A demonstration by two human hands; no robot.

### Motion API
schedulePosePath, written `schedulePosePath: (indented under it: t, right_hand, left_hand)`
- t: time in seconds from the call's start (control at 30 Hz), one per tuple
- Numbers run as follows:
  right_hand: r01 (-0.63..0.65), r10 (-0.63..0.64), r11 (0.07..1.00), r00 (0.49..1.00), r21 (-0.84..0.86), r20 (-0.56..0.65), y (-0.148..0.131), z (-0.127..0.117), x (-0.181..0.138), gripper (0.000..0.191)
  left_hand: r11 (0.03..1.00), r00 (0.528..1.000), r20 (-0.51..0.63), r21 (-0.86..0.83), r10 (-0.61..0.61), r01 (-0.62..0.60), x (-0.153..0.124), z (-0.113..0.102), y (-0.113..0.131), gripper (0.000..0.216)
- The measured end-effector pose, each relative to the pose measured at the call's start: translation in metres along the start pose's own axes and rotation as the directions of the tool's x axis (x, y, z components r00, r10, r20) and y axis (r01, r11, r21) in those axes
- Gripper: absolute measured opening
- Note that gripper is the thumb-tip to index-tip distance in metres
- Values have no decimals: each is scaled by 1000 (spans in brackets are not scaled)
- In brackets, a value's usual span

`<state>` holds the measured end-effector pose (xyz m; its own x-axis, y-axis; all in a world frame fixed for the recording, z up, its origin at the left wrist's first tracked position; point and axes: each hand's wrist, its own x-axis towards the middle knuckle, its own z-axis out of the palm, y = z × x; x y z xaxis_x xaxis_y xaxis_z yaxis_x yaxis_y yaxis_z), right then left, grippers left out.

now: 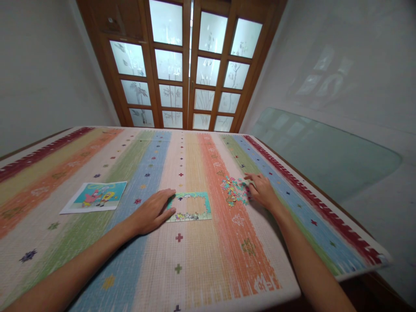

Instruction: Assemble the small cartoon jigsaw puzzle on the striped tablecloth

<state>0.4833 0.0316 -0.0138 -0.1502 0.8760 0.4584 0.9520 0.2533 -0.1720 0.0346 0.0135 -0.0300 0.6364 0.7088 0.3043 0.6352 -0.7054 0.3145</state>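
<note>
A jigsaw puzzle (195,216) with its border joined and a bare middle lies flat on the table. My left hand (158,210) rests at its left edge, fingers stretched out and thumb apart. To the right of the puzzle is a heap of loose jigsaw pieces (234,190) in turquoise, yellow and pink. My right hand (261,190) is at the right side of that heap, its index finger extended and apart from the thumb; I see no piece held. A printed cartoon picture (97,197) on white paper lies to the left of my left hand.
The table wears a striped tablecloth (201,264) printed with small crosses and flowers. A sheet of frosted glass (325,149) leans on the right wall beside the table. Wooden doors with glass panes (191,65) stand beyond the far edge.
</note>
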Motion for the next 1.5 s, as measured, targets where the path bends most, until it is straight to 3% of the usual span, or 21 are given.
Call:
schedulePosePath:
  t: [0.13, 0.33, 0.6, 1.0, 1.27, 1.5]
  right_hand:
    - [-21, 17, 995, 999, 94, 38, 12, -10, 0, 34]
    - [37, -114, 935, 973, 353, 199, 9, -24, 0, 24]
    - [13, -123, 945, 939, 325, 321, 4, -21, -1, 17]
    - [12, -138, 946, 920, 325, 367, -4, -16, 0, 14]
    - [-79, -71, 917, 932, 392, 354, -4, -11, 2, 10]
    - [-200, -20, 856, 908, 476, 418, -15, -13, 1, 15]
  left_hand:
    - [1000, 1000, 2, 8, 14, -14, 0, 1, -2, 52]
    - [1000, 1000, -14, 9, 23, -23, -1, 2, -3, 51]
    - [999, 999, -21, 12, 36, -35, -1, 1, -3, 49]
    - [999, 999, -15, 18, 37, -37, 0, 2, -4, 50]
    - [1000, 1000, -4, 17, 23, -23, -1, 3, -4, 51]
    - [1000, 1000, -3, 13, 19, -19, 0, 2, -2, 51]
